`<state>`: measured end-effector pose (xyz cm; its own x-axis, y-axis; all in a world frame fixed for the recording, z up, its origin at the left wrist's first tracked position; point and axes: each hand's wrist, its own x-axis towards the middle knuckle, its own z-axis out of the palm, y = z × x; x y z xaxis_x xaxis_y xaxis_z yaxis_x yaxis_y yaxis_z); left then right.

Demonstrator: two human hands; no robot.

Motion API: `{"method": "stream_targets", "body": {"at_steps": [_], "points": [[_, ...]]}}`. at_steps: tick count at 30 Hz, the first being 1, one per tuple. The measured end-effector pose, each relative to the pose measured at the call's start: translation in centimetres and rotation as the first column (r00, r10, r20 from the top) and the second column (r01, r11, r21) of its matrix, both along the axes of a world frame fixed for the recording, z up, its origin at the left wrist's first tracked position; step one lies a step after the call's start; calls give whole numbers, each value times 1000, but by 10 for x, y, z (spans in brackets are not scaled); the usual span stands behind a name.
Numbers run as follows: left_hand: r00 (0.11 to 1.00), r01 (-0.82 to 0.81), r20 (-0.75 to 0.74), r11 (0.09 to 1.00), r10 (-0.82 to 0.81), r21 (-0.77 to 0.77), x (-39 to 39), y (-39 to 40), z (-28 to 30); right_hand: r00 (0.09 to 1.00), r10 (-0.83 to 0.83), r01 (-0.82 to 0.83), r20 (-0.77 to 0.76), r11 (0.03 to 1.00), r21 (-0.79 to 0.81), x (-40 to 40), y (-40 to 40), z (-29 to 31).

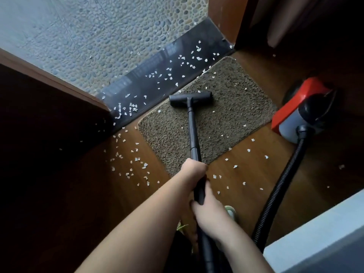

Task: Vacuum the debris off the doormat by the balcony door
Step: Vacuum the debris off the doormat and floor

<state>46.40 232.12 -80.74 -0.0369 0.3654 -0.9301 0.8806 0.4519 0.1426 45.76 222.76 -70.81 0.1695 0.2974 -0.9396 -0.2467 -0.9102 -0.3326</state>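
Observation:
A brown doormat (226,107) lies on the wooden floor against the dark door sill. The black floor nozzle (190,97) of the vacuum rests on the mat near its far edge. A black wand (192,131) runs from the nozzle back to me. My left hand (194,168) grips the wand higher up, over the mat's near edge. My right hand (208,209) grips it lower down, closer to my body. A few white scraps (244,125) lie on the mat.
Many white scraps cover the dark sill (157,75) and the wooden floor (130,162) on both sides of the mat. The red and grey vacuum body (301,113) stands right of the mat, its ribbed hose (279,184) curving back. Pebbled balcony floor lies beyond the sill.

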Motion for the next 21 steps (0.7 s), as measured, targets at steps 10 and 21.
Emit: {"method": "stream_targets", "body": {"at_steps": [10, 21], "points": [[1000, -26, -3, 962, 26, -271, 54, 43, 15, 841, -397, 428, -366, 904, 3, 61, 11, 45], [995, -13, 95, 995, 23, -100, 71, 83, -56, 521, -741, 748, -424, 636, -191, 74, 70, -21]]}}
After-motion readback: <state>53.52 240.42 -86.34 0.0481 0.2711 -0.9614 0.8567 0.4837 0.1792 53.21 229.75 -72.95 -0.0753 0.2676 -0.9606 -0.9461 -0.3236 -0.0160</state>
